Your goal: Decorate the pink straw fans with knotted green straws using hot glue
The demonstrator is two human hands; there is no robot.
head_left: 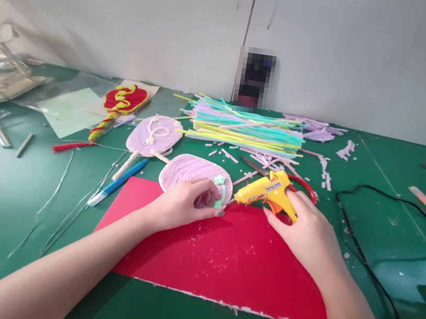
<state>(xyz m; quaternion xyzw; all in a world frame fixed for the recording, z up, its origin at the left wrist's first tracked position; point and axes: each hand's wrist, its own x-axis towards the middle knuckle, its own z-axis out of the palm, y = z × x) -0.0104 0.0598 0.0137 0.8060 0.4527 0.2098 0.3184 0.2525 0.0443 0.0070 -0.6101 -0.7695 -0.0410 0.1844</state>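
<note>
My right hand (299, 222) is wrapped around the handle of a yellow glue gun (266, 188), which points left. Its nozzle is at the right edge of a lilac pipe-cleaner fan (195, 170) with a cream rim. A mint-green pipe-cleaner piece (224, 190) lies along that edge. My left hand (186, 203) grips the fan's near edge with curled fingers; the fingertips are partly hidden. Both hands are over a red board (190, 262) with a frayed white near edge. Scissors (304, 185) with red handles lie behind the glue gun, partly covered.
Behind lie bundled pipe cleaners (245, 127) and lilac scraps (326, 172). A second lilac fan (155, 135), a red-and-yellow fan (126, 100) and a blue pen (118, 183) are at left. A black cord (358, 254) loops at right. A white wall (156, 25) stands behind.
</note>
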